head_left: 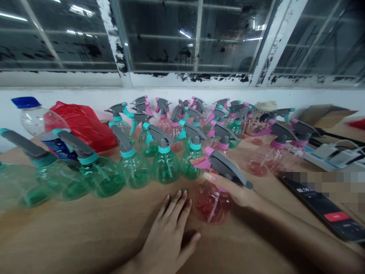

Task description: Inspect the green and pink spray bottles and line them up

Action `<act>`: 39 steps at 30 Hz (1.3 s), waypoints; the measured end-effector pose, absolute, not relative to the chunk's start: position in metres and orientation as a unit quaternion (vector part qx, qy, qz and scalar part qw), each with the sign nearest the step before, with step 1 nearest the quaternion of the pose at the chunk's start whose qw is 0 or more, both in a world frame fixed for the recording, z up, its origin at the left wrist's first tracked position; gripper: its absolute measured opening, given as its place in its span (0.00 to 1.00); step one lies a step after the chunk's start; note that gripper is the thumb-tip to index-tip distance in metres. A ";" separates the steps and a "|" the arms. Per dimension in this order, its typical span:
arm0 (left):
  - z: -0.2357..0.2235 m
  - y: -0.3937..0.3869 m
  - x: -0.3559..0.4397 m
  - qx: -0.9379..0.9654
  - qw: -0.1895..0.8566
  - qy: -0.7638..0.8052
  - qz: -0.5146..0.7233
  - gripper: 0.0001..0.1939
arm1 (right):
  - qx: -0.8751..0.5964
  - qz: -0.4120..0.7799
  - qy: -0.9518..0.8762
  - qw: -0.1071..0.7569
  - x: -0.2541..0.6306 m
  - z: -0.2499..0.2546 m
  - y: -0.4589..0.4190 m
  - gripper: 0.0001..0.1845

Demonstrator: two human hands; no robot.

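Looking from our head, we pinch a red spray bottle (209, 208) by its neck with our right hand (238, 190), and its round belly sits just below our thumb. It stands about upright, long way up and down, with its pink nose (209, 151) pointing left and away from us. Our left hand (168, 232) lies flat on the table (94, 232) beside it, fingers a little apart.

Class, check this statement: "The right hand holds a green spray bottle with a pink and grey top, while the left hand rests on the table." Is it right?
Not quite. The head view shows that the spray bottle in the right hand is red, not green. The rest stands: its top is pink and grey, and the left hand rests on the table.
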State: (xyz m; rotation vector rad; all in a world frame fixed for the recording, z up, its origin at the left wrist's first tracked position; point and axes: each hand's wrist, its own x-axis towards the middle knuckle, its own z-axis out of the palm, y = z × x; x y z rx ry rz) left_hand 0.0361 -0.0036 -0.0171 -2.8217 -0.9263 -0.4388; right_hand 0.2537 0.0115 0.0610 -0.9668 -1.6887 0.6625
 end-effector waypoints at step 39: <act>-0.019 -0.003 0.035 -0.936 0.050 -0.307 -0.163 0.30 | -0.434 0.254 -0.708 0.496 0.255 0.059 0.012 0.06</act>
